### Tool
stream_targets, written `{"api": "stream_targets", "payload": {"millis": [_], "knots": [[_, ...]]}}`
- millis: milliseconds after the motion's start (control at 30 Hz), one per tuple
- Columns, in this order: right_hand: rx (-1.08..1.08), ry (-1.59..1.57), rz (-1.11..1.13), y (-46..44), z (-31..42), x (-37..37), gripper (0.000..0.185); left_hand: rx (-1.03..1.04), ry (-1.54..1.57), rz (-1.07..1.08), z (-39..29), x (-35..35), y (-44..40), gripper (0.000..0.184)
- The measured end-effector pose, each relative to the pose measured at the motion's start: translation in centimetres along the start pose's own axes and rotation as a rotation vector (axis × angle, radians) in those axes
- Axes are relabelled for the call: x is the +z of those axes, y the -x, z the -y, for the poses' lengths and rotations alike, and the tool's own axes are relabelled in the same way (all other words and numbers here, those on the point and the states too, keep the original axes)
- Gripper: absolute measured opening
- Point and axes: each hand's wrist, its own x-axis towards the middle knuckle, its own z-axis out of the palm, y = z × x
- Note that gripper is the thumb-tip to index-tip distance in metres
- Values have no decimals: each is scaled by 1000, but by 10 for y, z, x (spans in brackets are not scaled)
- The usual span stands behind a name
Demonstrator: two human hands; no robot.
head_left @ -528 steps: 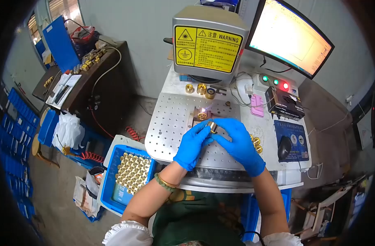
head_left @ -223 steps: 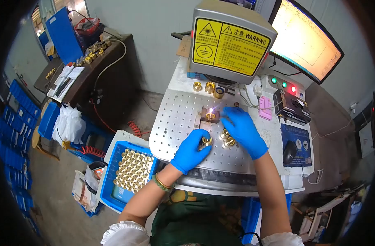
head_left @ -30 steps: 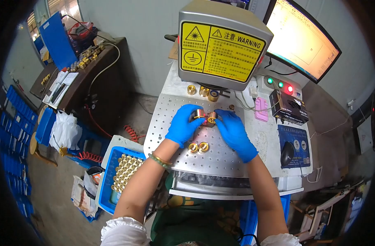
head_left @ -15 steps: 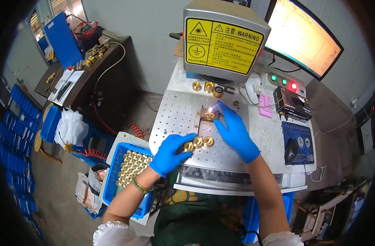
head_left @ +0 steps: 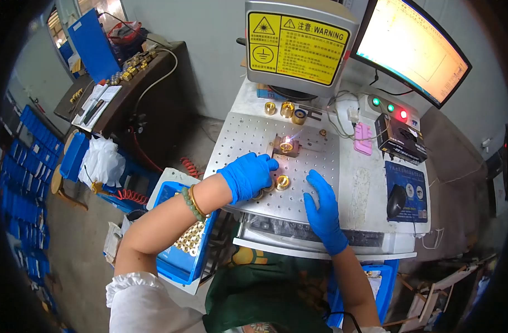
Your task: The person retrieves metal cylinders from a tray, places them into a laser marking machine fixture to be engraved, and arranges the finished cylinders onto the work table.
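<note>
In a blue glove, my left hand (head_left: 247,175) is over brass rings at the left-front part of the perforated metal plate (head_left: 237,133). Its fingers curl down and partly cover the rings, so its grip is hidden. One brass ring (head_left: 282,182) shows just to its right. My right hand (head_left: 323,208), also gloved, is open with thumb and fingers apart, over the plate's front right, touching no ring. Behind both hands a brass ring (head_left: 287,145) sits in the small fixture (head_left: 294,152), with a bright glow on it.
A machine head with a warning label (head_left: 295,47) hangs above the plate's back. Behind the fixture stand several rings (head_left: 287,109). To the right are a monitor (head_left: 412,50), black box (head_left: 401,139), pink item (head_left: 363,139) and mouse (head_left: 396,201). A blue tray (head_left: 173,266) holds brass rings at lower left.
My left hand has moved up and right, over the rings in front of the fixture. My right hand has drawn back toward the plate's front edge, away from the fixture.
</note>
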Motion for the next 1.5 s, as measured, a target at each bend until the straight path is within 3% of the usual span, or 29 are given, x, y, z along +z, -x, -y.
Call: {"api": "stream_targets", "payload": {"millis": [100, 200, 300, 367, 433, 500, 567, 633, 700, 767, 833, 867, 900, 967, 1367, 1433, 1467, 1500], "knots": [[11, -27, -45, 0, -3, 2, 39, 143, 41, -139, -7, 1, -2, 16], [3, -38, -22, 0, -2, 2, 36, 177, 62, -39, -14, 0, -9, 16], [15, -27, -1, 2, -3, 2, 36, -38, 33, 119, -19, 0, -18, 17], [-1, 35, -29, 2, -6, 3, 39, -80, 3, 84, -22, -5, -1, 20], [39, 53, -20, 5, -13, 4, 41, -83, 133, -88, -28, -13, 36, 21], [133, -205, -64, 6, -15, 9, 41, -170, 244, -212, -42, -20, 95, 23], [137, -242, -55, 6, -14, 9, 41, -381, 346, -315, -60, -11, 158, 26], [141, -237, -26, 5, -14, 9, 42, -639, 278, -271, -76, 26, 217, 27], [142, -216, -13, 5, -13, 8, 42, -1035, 389, -134, -96, 91, 269, 25], [125, -149, -13, 4, -12, 8, 43, -1342, 270, 59, -120, 153, 300, 26], [130, -160, -13, 4, -17, 9, 43, -1533, 194, 283, -134, 195, 306, 26], [140, -147, -17, 4, -18, 9, 43, -1621, 539, 22, -138, 333, 360, 29], [150, -132, -23, 4, -18, 8, 43, -1621, 545, 21, -139, 299, 342, 29], [145, -135, -23, 3, -19, 8, 43, -1619, 381, 393, -143, 233, 294, 33], [56, -146, -31, 1, -21, 5, 38, -1534, 236, 382, -144, 247, 277, 31], [44, -160, -45, 3, -20, -3, 37, -1615, 588, 152, -144, 257, 289, 30], [88, -166, -57, 7, -19, -11, 36, -1602, 491, -193, -150, 259, 291, 27], [133, -171, -71, 11, -18, -19, 35, -1586, 490, -192, -152, 269, 294, 27]]}}
